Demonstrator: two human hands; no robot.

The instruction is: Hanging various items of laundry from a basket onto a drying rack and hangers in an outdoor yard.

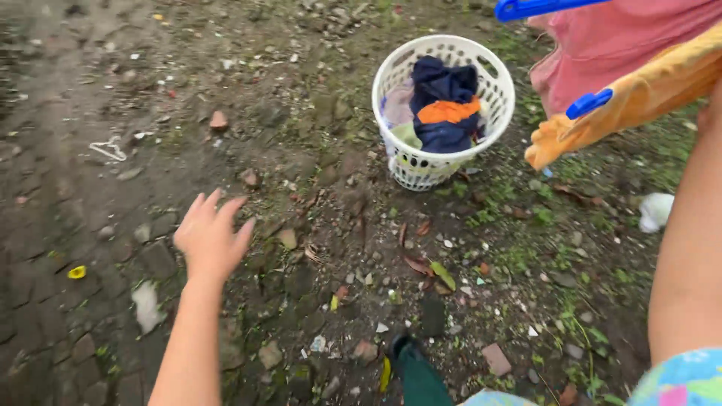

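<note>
White basket with dark clothes

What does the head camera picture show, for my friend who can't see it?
A person's empty left hand stretches out open above muddy, stony ground, toward a white laundry basket holding a navy and orange garment. At the upper right, the raised right arm reaches pink and orange clothes on blue hangers.

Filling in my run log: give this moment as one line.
left hand: open, empty, over dirt ground | right hand: out of view | white laundry basket: clothes inside | orange cloth: hanging, blue peg
</note>
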